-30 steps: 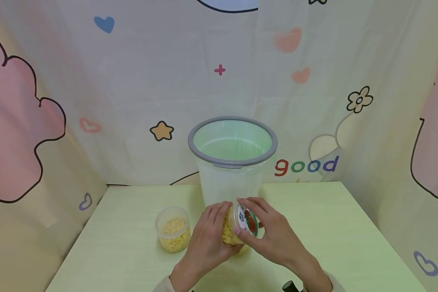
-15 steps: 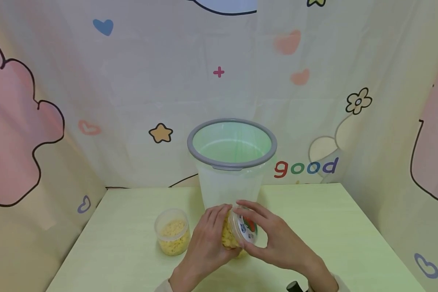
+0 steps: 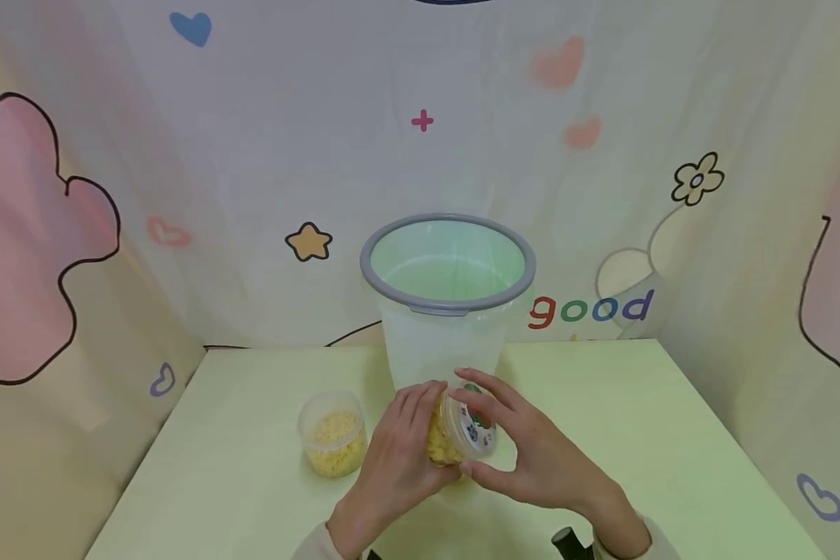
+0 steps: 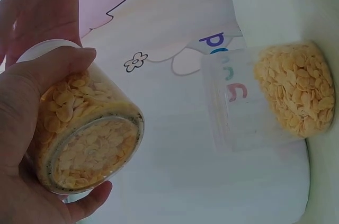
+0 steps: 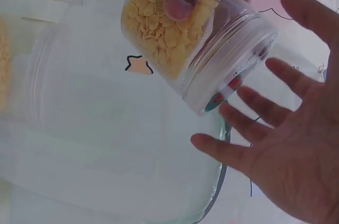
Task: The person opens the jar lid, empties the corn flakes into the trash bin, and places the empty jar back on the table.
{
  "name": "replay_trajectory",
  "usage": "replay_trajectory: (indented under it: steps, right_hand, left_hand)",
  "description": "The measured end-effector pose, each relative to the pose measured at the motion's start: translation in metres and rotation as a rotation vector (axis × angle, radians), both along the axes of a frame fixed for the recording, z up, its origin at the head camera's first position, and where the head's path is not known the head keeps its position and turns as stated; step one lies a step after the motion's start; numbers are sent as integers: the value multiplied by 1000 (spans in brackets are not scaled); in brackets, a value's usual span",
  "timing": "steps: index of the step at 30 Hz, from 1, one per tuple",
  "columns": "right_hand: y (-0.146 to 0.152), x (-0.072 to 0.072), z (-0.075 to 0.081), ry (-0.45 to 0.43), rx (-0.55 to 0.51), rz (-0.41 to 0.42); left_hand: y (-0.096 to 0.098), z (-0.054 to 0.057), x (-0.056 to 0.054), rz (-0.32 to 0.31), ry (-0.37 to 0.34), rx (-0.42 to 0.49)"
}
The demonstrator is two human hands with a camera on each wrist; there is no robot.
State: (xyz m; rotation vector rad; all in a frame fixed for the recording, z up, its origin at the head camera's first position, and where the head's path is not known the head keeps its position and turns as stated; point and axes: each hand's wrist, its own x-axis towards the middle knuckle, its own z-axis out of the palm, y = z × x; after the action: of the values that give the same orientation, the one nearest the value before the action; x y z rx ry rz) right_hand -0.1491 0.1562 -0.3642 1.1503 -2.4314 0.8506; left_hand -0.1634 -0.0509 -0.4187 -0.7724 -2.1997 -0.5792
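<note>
My left hand [image 3: 400, 455] grips a clear jar [image 3: 442, 439] of yellow flakes, tilted with its lid to the right. In the left wrist view the thumb lies across the jar's side and its base faces the camera. The lid [image 3: 477, 428] is clear with a round printed label in red, green and white. My right hand [image 3: 542, 455] hovers around the lid; in the right wrist view its fingers [image 5: 265, 105] are spread, with gaps to the lid. A lidless clear tub [image 3: 332, 443], part filled with flakes, stands to the left.
Behind the hands stands a tall pale bucket [image 3: 444, 342] with a grey rim. A second tub of flakes [image 4: 299, 89] is mostly hidden by the hands in the head view. Black pieces [image 3: 570, 542] sit at the wrists. A printed cloth [image 3: 252, 155] hangs behind the table.
The right hand's fingers have loosened from the lid and spread apart. The lid's label has turned. The left hand keeps holding the jar; the head view has shifted slightly.
</note>
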Motion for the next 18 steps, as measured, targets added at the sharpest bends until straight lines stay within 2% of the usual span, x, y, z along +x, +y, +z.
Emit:
replay_trajectory:
  steps: [6,10,14,18]
  right_hand:
    - [-4,1,4,-15,-92,-176]
    - [-9,3,2,-70,-113,-271]
    - [-15,4,-1,-133,-114,-300]
    - [-16,3,-1,-139,-116,-271]
  left_hand:
    - [1,3,-1,-4,-26,8]
    - [1,3,1,3,-64,4]
    - [2,2,3,8,-87,-5]
    - [1,3,2,10,-85,-12]
